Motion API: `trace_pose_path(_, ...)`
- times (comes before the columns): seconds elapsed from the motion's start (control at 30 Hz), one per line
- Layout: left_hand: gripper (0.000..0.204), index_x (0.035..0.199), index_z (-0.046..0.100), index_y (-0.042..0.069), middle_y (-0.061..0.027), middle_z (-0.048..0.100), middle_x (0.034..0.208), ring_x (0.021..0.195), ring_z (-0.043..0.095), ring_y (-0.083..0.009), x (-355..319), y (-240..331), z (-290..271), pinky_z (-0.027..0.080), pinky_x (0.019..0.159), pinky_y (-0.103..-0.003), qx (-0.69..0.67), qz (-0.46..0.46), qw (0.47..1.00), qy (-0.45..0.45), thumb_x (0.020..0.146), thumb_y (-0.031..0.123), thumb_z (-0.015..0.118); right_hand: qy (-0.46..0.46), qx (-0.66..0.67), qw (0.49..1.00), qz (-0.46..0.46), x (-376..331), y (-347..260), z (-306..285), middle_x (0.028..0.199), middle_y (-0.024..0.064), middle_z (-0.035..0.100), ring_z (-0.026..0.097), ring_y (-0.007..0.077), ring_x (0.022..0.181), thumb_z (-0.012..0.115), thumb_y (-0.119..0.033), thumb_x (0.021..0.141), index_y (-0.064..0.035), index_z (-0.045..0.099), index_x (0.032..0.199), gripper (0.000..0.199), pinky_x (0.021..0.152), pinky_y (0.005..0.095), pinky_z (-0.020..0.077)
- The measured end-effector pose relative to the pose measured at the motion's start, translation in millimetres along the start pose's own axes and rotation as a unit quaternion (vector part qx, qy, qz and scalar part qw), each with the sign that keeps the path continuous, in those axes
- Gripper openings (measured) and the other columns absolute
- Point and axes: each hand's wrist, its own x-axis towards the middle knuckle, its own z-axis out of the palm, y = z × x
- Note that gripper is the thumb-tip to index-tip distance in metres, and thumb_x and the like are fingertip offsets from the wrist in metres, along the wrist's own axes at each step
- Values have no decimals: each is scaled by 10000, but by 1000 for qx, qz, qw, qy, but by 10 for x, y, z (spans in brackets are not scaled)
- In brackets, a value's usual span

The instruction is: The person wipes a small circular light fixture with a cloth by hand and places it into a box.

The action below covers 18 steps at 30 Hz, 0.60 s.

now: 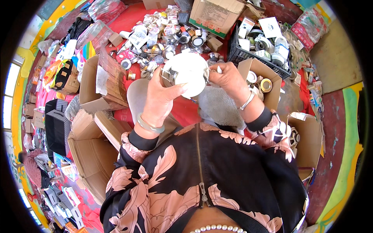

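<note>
A round white downlight with a coiled spring clip on its left side is held up in front of me, above my knees. My left hand grips its left edge, the thumb lying across the lower rim. At the opposite edge, the fingers of my right hand are pinched together around the clip side; a small pale piece shows between them, too small to name. Beyond the downlight, a heap of lamps and small boxes lies on the red floor covering.
At my right stand an open carton of round lamp parts and a black crate full of lights and boxes. Open cartons are at my left, with black baskets beyond. A large closed carton sits behind the heap. Another person is at far left.
</note>
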Motion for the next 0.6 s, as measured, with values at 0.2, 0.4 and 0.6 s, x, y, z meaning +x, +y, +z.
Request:
trace_pose_path(0.2, 611, 1203, 412, -72, -137, 566, 1117, 1007, 586, -200, -37, -30, -15, 481, 893, -334, -16, -18, 1000, -2, 671, -54, 713, -18, 97, 995, -6, 3, 30, -11, 643, -13, 585, 498, 43, 572, 669, -126, 772, 33, 687, 861, 183, 498, 197, 375)
trace_pose_path(0.4, 621, 1222, 422, -50, -106, 572, 1106, 1020, 570, -186, -60, -101, -22, 457, 912, -331, 30, -96, 993, -56, 672, -49, 710, -26, -51, 994, -93, 55, -265, -72, 580, -5, 535, 453, 44, 545, 662, -140, 751, 17, 692, 864, 196, 494, 220, 393)
trace_pose_path(0.6, 660, 1230, 435, -33, -76, 561, 1110, 1042, 538, -156, -61, -69, 19, 421, 930, -305, 120, -160, 968, -154, 654, 31, 751, -105, -186, 952, -219, 56, -349, 37, 692, 157, 642, 626, 256, 585, 647, -172, 709, -56, 699, 825, 173, 577, 329, 491)
